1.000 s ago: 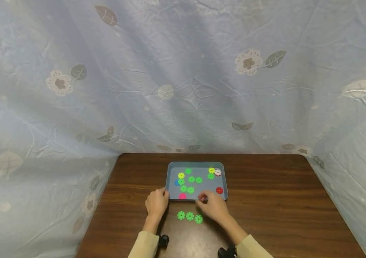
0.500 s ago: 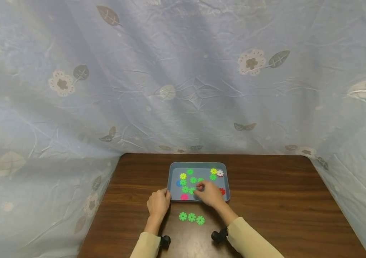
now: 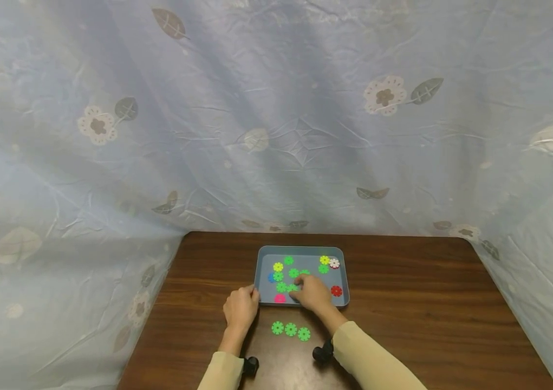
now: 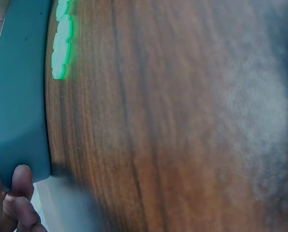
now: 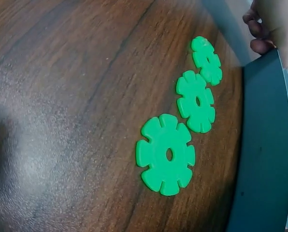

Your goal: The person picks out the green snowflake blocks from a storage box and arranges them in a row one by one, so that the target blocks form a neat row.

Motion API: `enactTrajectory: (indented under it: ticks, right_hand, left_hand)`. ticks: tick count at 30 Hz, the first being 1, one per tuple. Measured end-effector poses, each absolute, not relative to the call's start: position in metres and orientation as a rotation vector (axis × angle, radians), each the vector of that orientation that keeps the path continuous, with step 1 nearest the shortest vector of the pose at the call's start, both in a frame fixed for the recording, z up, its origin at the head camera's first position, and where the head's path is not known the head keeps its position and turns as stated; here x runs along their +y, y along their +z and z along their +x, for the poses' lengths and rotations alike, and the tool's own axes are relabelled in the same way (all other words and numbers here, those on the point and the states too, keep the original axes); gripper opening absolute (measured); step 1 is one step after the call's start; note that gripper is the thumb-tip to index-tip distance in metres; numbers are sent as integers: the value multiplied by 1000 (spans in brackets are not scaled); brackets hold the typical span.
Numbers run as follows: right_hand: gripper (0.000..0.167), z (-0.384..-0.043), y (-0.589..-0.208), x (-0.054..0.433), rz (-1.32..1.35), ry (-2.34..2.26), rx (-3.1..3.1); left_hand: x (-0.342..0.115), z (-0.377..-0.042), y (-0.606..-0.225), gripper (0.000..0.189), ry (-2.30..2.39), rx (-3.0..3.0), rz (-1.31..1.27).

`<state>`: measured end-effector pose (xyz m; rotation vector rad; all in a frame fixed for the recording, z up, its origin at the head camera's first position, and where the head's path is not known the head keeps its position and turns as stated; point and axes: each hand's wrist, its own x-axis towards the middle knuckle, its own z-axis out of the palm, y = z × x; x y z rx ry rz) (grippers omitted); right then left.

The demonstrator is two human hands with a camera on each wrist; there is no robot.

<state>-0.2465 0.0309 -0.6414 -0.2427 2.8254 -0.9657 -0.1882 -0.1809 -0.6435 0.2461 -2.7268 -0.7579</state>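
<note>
My left hand point(image 3: 240, 309) grips the near left corner of a shallow grey-blue tray point(image 3: 300, 250), its thumb and fingers at the rim. Over the tray's near part is my right hand point(image 3: 315, 292). Its thumb and index fingertip stand apart on either side of a green notched plastic disc point(image 3: 292, 288), which the hand partly covers. Several more green discs point(image 3: 281, 287) lie in the tray, along with yellow, blue, pink, red and white ones. In front of the tray, three green discs point(image 5: 165, 154) form a row on the table, nearly edge to edge.
The wooden table point(image 3: 412, 303) spreads out on both sides of the tray. A patterned curtain point(image 3: 276, 135) hangs behind it and at the sides. Each wrist wears a small black camera point(image 3: 322, 353).
My right hand has moved from the tray's near rim inward and slightly left, down to a green disc. The left hand has stayed at the tray corner. The head view has shifted slightly.
</note>
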Motion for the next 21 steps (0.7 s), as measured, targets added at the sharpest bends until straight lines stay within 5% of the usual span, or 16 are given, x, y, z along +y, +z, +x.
enactTrajectory:
  ticks: [21]
  right_hand:
    - [21, -240, -633, 51, -255, -1318, 2731]
  left_hand:
    - [-183, -189, -646, 39, -778, -2733, 211]
